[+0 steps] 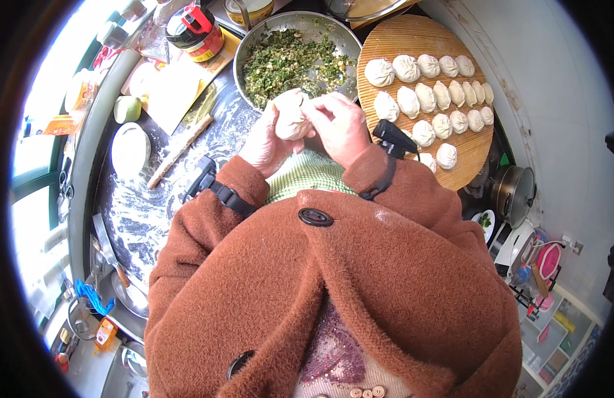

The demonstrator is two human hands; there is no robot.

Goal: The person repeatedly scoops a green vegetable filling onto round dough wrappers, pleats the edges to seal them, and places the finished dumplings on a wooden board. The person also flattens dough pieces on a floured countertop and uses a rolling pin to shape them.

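A round white bun [291, 117] of pleated dough rests in my left hand [262, 142], its fingers cupped under and around it. With the fingertips of my right hand [340, 126] I pinch the dough at the bun's right side. Just beyond both hands stands a wide metal bowl [352, 50] holding chopped green filling [280, 63]. To the right, a round wooden board [386, 40] carries rows of pleated buns [406, 68] and some longer folded ones [426, 97].
On the floured dark counter [207, 142] to the left lie a rolling pin [181, 151] and a white oval dish [130, 151]. A red-lidded jar [195, 33] stands behind them. A cleaver [108, 245] lies near the sink at lower left. At right stands a metal pot [516, 196].
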